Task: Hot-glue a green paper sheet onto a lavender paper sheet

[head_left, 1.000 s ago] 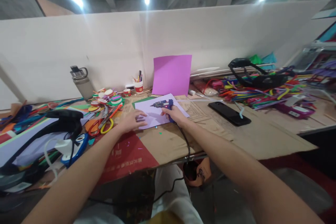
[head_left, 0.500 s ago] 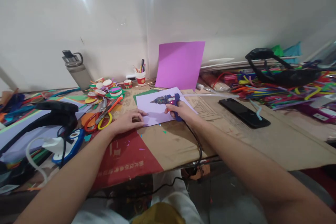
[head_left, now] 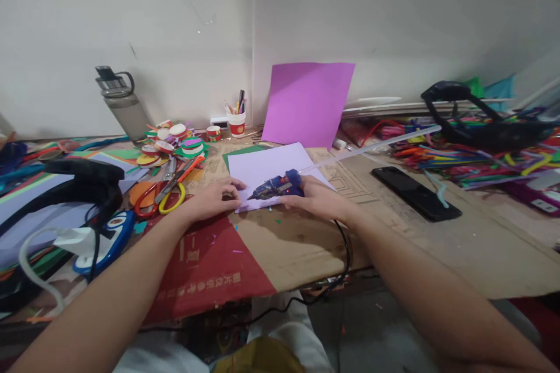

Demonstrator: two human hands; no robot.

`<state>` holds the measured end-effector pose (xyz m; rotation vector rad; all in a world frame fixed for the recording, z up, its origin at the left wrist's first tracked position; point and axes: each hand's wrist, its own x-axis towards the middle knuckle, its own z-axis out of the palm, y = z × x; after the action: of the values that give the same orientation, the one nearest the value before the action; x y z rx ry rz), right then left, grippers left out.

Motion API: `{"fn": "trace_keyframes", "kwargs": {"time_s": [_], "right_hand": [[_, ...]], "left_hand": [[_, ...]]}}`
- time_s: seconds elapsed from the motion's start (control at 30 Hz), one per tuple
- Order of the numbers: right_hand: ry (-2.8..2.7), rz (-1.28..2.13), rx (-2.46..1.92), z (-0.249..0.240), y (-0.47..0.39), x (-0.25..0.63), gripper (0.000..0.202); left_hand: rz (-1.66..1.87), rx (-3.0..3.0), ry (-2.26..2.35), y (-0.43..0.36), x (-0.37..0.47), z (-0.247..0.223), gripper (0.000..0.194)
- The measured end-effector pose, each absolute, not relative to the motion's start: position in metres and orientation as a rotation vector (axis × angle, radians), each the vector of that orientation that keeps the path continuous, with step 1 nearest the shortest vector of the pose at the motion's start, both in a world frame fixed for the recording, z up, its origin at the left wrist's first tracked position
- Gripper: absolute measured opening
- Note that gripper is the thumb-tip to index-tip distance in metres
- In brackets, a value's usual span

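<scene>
A blue glue gun [head_left: 280, 185] with a small red light is in my right hand [head_left: 317, 198], its nozzle pointing left and down at the near left part of a lilac sheet [head_left: 275, 162]. A long clear glue stick [head_left: 376, 145] sticks out of its back toward the upper right. My left hand [head_left: 216, 198] rests at the sheet's left corner, thumb and fingers bent around the edge. Under the sheet's far left side a green sheet [head_left: 236, 155] shows. The gun's black cable hangs down over the table edge.
Scissors [head_left: 172, 197] and paper rolls [head_left: 177, 131] lie to the left, a bottle [head_left: 126, 111] behind. A purple sheet [head_left: 308, 102] leans on the wall by a cup [head_left: 237, 123] of pens. At right are a black phone [head_left: 415, 192] and colourful pipe cleaners [head_left: 429, 154].
My right hand has lowered the glue gun toward the near edge of the lilac sheet, nozzle now tilted down and glue stick tilted up. My left hand stays at the corner.
</scene>
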<state>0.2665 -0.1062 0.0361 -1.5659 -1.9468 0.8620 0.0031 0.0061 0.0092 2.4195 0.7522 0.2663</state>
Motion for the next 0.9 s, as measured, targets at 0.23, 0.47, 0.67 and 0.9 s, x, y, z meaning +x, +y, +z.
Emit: {"fn": "trace_keyframes", "kwargs": {"time_s": [0.23,0.47,0.67,0.9], "right_hand": [[-2.078,0.659,-1.657,0.028,-0.105,0.263,0.038],[-2.189,0.633,-1.494,0.029,-0.105,0.255,0.025],[-2.198,0.473,-1.581,0.028,-0.108,0.250,0.023],[-2.206,0.427,-1.638,0.029,-0.110,0.249,0.026]], "left_hand": [[0.267,2.418,0.760,0.007,0.003,0.008,0.026],[0.293,2.407,0.748,0.009,0.002,0.005,0.025],[0.308,2.404,0.725,0.012,0.002,0.002,0.027],[0.319,2.404,0.718,0.011,0.002,0.003,0.027]]}}
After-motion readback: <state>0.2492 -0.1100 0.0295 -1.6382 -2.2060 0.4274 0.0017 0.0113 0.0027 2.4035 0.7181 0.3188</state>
